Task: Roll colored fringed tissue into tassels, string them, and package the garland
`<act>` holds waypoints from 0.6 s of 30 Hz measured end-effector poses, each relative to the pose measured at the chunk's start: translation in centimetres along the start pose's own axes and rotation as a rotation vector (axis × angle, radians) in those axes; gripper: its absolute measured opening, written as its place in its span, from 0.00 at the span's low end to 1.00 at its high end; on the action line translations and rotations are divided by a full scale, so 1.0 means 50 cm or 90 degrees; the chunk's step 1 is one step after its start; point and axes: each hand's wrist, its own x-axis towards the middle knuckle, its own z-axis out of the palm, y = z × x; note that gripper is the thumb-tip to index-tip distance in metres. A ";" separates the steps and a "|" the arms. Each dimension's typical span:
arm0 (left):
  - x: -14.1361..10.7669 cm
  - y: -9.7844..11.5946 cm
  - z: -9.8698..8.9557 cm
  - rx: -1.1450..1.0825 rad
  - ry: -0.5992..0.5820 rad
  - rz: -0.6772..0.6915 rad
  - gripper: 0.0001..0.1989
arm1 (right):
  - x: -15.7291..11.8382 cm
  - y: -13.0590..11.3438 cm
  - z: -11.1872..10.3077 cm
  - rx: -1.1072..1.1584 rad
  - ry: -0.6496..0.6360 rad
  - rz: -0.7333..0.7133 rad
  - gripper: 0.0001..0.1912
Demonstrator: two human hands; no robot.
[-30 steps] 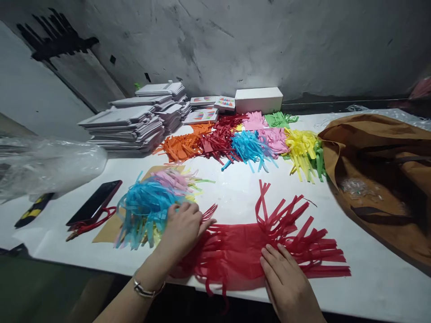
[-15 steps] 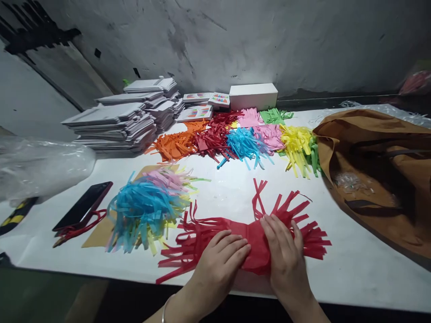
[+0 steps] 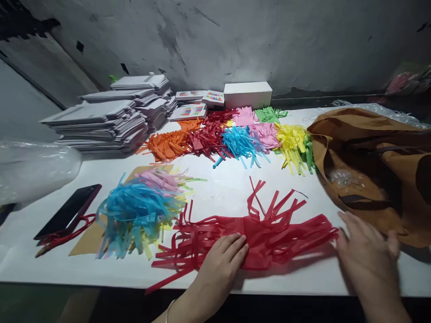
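A red tissue-paper tassel (image 3: 256, 242) lies across the front of the table, with cut strips at both ends and a plain band in the middle. My left hand (image 3: 224, 264) rests flat on it just left of the band, fingers stretched out. At the far right end, my right hand (image 3: 368, 258) has the strip tips by its thumb and forefinger. Those strips are drawn together and raised a little, casting a shadow. Motion softens the right hand, and its grip is partly hidden. Left of the tassel is a pile of blue, pink and yellow fringed paper (image 3: 138, 206).
Colored fringed bundles (image 3: 242, 143) line the back, before a white box (image 3: 247, 93) and stacked white packets (image 3: 97, 125). A brown bag (image 3: 373, 179) stands open at right. At left are a phone (image 3: 69, 211), red-handled scissors (image 3: 72, 231) and clear plastic (image 3: 37, 168).
My right hand has slid from the tassel's middle out to its right end, and the right strips, spread before, now run together. My left hand stays on the paper. The view has shifted slightly.
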 end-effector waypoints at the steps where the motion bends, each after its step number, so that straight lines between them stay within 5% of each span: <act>1: 0.001 0.004 0.002 0.000 -0.007 -0.008 0.18 | -0.005 0.006 -0.013 -0.019 0.021 0.014 0.22; 4: 0.001 0.012 0.003 -0.010 -0.019 -0.020 0.20 | -0.017 -0.039 -0.059 0.080 0.065 -0.065 0.25; 7: 0.000 0.015 -0.003 -0.036 -0.023 -0.031 0.22 | -0.023 -0.134 -0.089 0.329 -0.026 -0.365 0.24; 9: -0.001 0.013 -0.009 -0.056 -0.011 -0.045 0.23 | -0.029 -0.186 -0.094 0.410 -0.058 -0.441 0.20; 14: -0.003 0.004 -0.026 -0.138 0.048 -0.102 0.19 | -0.063 -0.225 -0.090 0.460 0.108 -0.356 0.07; 18: -0.004 0.000 -0.034 -0.203 0.068 -0.155 0.19 | -0.086 -0.235 -0.075 0.463 0.065 -0.275 0.08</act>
